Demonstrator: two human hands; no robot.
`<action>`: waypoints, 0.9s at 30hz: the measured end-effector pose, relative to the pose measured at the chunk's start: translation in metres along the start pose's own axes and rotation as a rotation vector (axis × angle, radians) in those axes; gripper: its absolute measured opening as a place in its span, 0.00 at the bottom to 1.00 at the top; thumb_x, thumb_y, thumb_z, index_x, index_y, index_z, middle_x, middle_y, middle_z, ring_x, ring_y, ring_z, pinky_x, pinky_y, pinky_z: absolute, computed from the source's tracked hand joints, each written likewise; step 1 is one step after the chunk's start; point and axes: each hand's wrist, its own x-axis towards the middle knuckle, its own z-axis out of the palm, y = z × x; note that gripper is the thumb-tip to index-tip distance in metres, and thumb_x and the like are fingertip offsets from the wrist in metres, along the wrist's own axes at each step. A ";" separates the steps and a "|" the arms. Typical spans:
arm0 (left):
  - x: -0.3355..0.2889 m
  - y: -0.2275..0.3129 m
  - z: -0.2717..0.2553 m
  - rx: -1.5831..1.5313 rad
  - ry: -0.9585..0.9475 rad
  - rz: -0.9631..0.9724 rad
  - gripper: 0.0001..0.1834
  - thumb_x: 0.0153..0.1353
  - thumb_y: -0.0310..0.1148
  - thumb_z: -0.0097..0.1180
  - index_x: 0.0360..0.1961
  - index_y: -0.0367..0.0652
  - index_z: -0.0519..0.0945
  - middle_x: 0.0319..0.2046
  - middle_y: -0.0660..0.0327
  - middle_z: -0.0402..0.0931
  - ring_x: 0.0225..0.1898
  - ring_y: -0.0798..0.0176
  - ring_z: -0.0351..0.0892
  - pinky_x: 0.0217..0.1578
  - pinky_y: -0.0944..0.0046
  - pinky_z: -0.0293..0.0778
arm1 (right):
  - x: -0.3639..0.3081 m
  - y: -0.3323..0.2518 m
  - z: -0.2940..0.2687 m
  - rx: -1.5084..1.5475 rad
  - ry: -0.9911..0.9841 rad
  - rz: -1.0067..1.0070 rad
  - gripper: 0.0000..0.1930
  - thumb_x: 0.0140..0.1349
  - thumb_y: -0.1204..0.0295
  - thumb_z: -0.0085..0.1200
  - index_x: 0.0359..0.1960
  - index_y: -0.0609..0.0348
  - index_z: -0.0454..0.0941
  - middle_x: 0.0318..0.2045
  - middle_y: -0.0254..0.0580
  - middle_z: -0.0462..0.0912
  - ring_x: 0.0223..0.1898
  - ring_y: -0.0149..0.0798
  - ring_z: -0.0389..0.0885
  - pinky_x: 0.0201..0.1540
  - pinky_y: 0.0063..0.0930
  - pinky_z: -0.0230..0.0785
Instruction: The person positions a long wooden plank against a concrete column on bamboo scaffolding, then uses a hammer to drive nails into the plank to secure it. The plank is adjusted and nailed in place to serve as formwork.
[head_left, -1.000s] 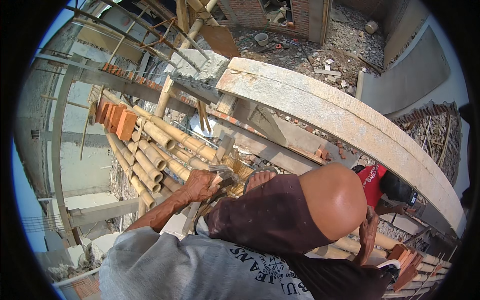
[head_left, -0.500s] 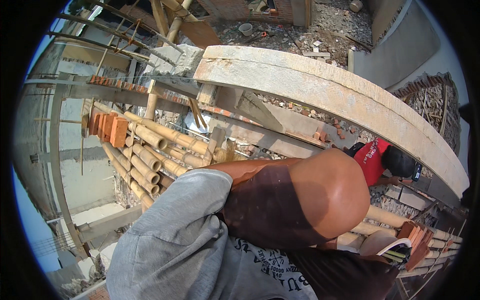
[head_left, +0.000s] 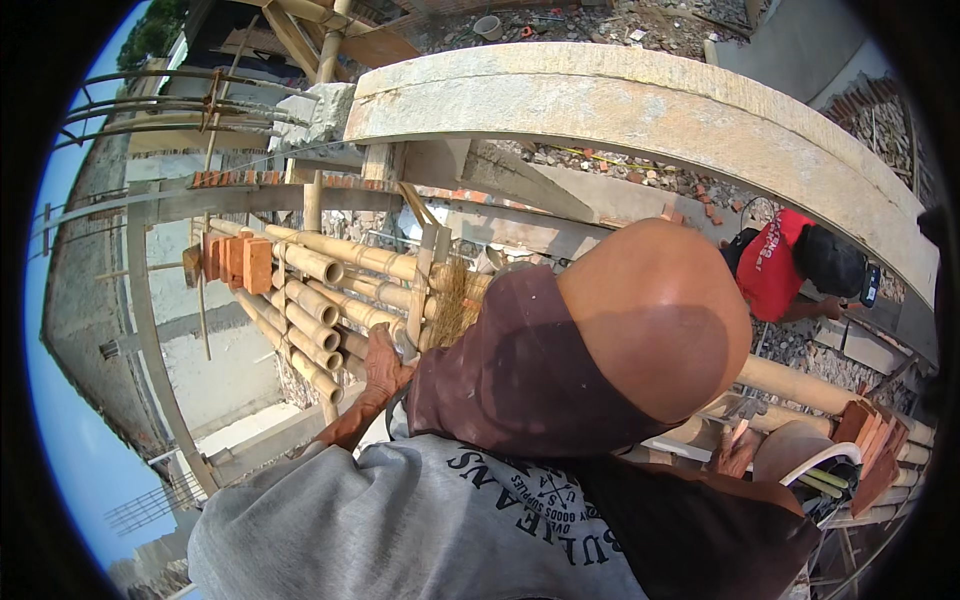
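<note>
My left hand (head_left: 383, 368) is beside the ends of a bundle of bamboo poles (head_left: 315, 335), left of my raised leg. Its fingers are bent around something small and whitish that I cannot make out. Past my thigh on the right, my right hand (head_left: 735, 450) is partly hidden, its fingers closed around a pale, narrow thing whose kind does not show. A pale bucket (head_left: 790, 450) stands tilted right beside it, with greenish sticks inside. Stacked red bricks (head_left: 868, 440) rest on bamboo past the bucket.
A long concrete beam (head_left: 600, 95) curves across the front. Another stack of red bricks (head_left: 240, 262) sits on the bamboo at left. Rusty rebar (head_left: 200, 105) juts out at upper left. Below right, a person in a red shirt (head_left: 775, 262) bends among rubble.
Both my hands, hidden before, have come into view, the left by the bamboo and the right by the bucket. My view has shifted and tilted; the beam appears higher.
</note>
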 end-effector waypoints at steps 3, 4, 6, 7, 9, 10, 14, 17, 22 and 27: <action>-0.038 -0.015 0.017 0.035 -0.109 -0.039 0.45 0.42 0.47 0.69 0.53 0.25 0.63 0.47 0.38 0.65 0.44 0.36 0.72 0.43 0.47 0.71 | 0.014 -0.023 0.001 -0.013 -0.083 -0.174 0.14 0.67 0.61 0.51 0.38 0.62 0.69 0.20 0.33 0.66 0.17 0.27 0.65 0.17 0.23 0.60; -0.048 -0.018 0.015 0.012 -0.149 -0.076 0.45 0.42 0.47 0.69 0.53 0.25 0.63 0.46 0.38 0.66 0.44 0.36 0.72 0.43 0.47 0.71 | 0.021 -0.033 0.003 -0.015 -0.114 -0.233 0.14 0.67 0.61 0.51 0.38 0.62 0.69 0.20 0.33 0.66 0.17 0.27 0.65 0.18 0.23 0.60; -0.062 -0.021 0.009 -0.017 -0.204 -0.134 0.44 0.42 0.46 0.69 0.52 0.26 0.63 0.46 0.38 0.66 0.43 0.36 0.72 0.43 0.47 0.71 | 0.034 -0.054 0.006 -0.022 -0.177 -0.336 0.14 0.67 0.61 0.51 0.37 0.62 0.69 0.19 0.33 0.67 0.17 0.28 0.66 0.18 0.23 0.60; -0.065 -0.020 0.007 -0.027 -0.222 -0.154 0.44 0.42 0.46 0.68 0.52 0.26 0.63 0.46 0.38 0.66 0.43 0.36 0.72 0.43 0.47 0.71 | 0.041 -0.065 0.008 -0.023 -0.212 -0.390 0.15 0.67 0.61 0.52 0.37 0.63 0.70 0.19 0.33 0.67 0.17 0.28 0.66 0.18 0.24 0.60; -0.069 -0.016 0.001 -0.040 -0.254 -0.191 0.43 0.42 0.45 0.68 0.52 0.26 0.63 0.46 0.38 0.66 0.43 0.36 0.72 0.43 0.47 0.71 | 0.051 -0.086 0.013 -0.027 -0.275 -0.482 0.15 0.67 0.61 0.52 0.37 0.63 0.70 0.19 0.34 0.67 0.17 0.28 0.66 0.19 0.24 0.60; -0.071 -0.013 -0.002 -0.044 -0.271 -0.205 0.43 0.42 0.45 0.68 0.52 0.26 0.63 0.45 0.38 0.66 0.43 0.36 0.72 0.43 0.47 0.71 | 0.056 -0.095 0.016 -0.027 -0.309 -0.518 0.15 0.67 0.61 0.52 0.37 0.63 0.70 0.19 0.34 0.67 0.17 0.28 0.66 0.19 0.24 0.61; -0.073 -0.002 -0.005 -0.065 -0.315 -0.247 0.42 0.42 0.43 0.67 0.52 0.26 0.64 0.45 0.38 0.67 0.43 0.36 0.73 0.43 0.47 0.71 | 0.070 -0.120 0.022 -0.045 -0.393 -0.630 0.15 0.66 0.61 0.52 0.36 0.63 0.70 0.19 0.35 0.67 0.18 0.29 0.67 0.20 0.25 0.61; -0.076 0.001 -0.004 -0.064 -0.340 -0.270 0.41 0.42 0.42 0.67 0.52 0.27 0.64 0.44 0.38 0.67 0.43 0.36 0.73 0.43 0.47 0.71 | 0.077 -0.128 0.023 -0.062 -0.439 -0.656 0.16 0.66 0.61 0.52 0.36 0.64 0.70 0.19 0.35 0.68 0.18 0.29 0.67 0.20 0.25 0.62; -0.081 0.005 0.007 -0.114 -0.384 -0.343 0.40 0.42 0.40 0.66 0.52 0.27 0.64 0.43 0.38 0.68 0.42 0.36 0.74 0.42 0.48 0.71 | 0.085 -0.131 0.017 -0.125 -0.500 -0.650 0.16 0.66 0.60 0.52 0.35 0.64 0.70 0.19 0.36 0.68 0.18 0.30 0.68 0.21 0.26 0.62; -0.070 0.015 0.018 -0.177 -0.435 -0.407 0.39 0.42 0.39 0.65 0.52 0.27 0.64 0.42 0.38 0.69 0.42 0.35 0.74 0.42 0.48 0.71 | 0.095 -0.130 0.009 -0.186 -0.521 -0.633 0.17 0.66 0.60 0.52 0.35 0.65 0.71 0.19 0.37 0.69 0.18 0.31 0.69 0.22 0.27 0.63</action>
